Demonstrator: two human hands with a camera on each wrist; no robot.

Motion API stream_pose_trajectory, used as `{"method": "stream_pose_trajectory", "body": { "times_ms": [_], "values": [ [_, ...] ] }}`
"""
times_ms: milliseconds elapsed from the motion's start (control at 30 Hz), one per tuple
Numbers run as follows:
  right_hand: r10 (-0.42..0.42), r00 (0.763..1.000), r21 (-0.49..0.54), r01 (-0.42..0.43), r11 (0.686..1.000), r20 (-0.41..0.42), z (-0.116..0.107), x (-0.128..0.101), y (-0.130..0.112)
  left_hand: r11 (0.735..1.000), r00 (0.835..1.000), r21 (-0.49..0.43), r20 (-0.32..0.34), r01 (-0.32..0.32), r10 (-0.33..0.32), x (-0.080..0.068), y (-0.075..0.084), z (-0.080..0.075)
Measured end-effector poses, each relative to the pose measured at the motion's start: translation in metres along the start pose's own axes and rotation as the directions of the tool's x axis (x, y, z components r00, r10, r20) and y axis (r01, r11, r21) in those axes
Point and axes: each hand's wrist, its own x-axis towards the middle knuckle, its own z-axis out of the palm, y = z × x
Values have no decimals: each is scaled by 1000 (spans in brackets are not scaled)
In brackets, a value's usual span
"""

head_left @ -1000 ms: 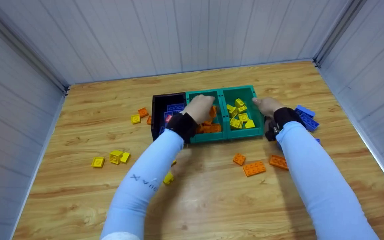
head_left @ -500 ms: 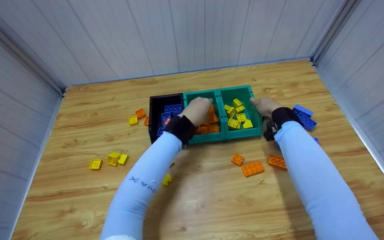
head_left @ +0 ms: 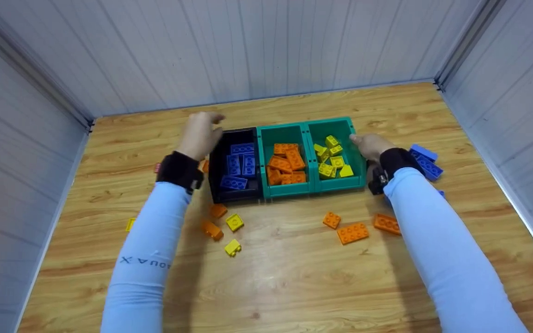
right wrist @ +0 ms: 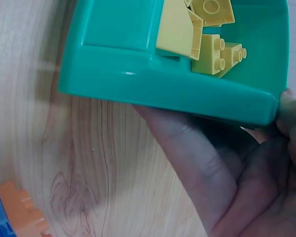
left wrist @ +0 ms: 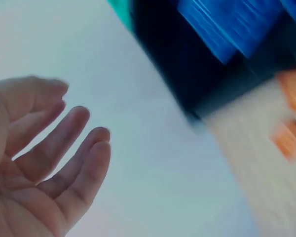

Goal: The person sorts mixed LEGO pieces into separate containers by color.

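Three bins stand in a row on the wooden table. The black bin [head_left: 214, 162] holds blue bricks [head_left: 241, 162], the middle teal bin [head_left: 287, 190] holds orange bricks [head_left: 285, 164], and the right teal bin [head_left: 338, 185] holds yellow bricks [head_left: 333, 159]. My left hand [head_left: 201, 132] hovers at the black bin's far left corner. In the left wrist view the left hand [left wrist: 64, 143] is empty, its fingers relaxed. My right hand [head_left: 367, 144] grips the right teal bin's outer wall. In the right wrist view its fingers [right wrist: 197, 153] lie along the bin [right wrist: 163, 74] and the thumb is at the rim.
Loose orange bricks [head_left: 352, 232] lie in front of the bins. Yellow and orange bricks [head_left: 234, 222] lie by the black bin's front. Blue bricks [head_left: 426, 162] sit behind my right wrist. White panel walls close in the table on three sides.
My left hand has come out of the middle teal bin and swung up and left, past the black bin. The right hand has stayed on the right bin.
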Motion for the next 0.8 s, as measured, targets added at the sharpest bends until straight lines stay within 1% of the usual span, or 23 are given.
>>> {"method": "stream_pose_trajectory", "body": {
  "times_ms": [67, 167, 200, 267, 333, 467, 567, 667, 800],
  "values": [
    [-6, 1000, -19, 6, 1000, -7, 0, 0, 0, 997, 997, -16, 3, 73, -73, -3, -24, -4],
    [-8, 1000, -41, 8, 999, -10, 0, 0, -1, 985, 981, -5, 91, 172, -171, -7, -56, 1],
    [-5, 1000, -47, 5, 999, -10, 0, 0, -1, 981, 974, 11, 122, 191, -191, -8, -65, 4],
    [-2, 1000, -60, 2, 998, -5, 0, 0, -1, 976, 962, 51, 163, 213, -219, -11, -79, 13],
    [0, 1000, -72, 0, 997, 0, 0, 0, 0, 972, 958, 90, 171, 218, -231, -13, -89, 22],
    [-1, 1000, -76, 1, 997, 3, 2, 2, 1, 961, 963, 183, 140, 205, -232, -16, -99, 37],
    [-6, 1000, -53, 6, 999, -6, 3, 3, 1, 955, 967, 226, 121, 192, -223, -16, -105, 44],
    [-4, 1000, -30, 3, 1000, -12, 2, 2, 1, 960, 970, 209, 113, 189, -216, -16, -107, 44],
    [7, 1000, -22, -7, 1000, -13, 0, 1, 1, 969, 966, 119, 118, 214, -228, -16, -101, 38]
  ]
}}
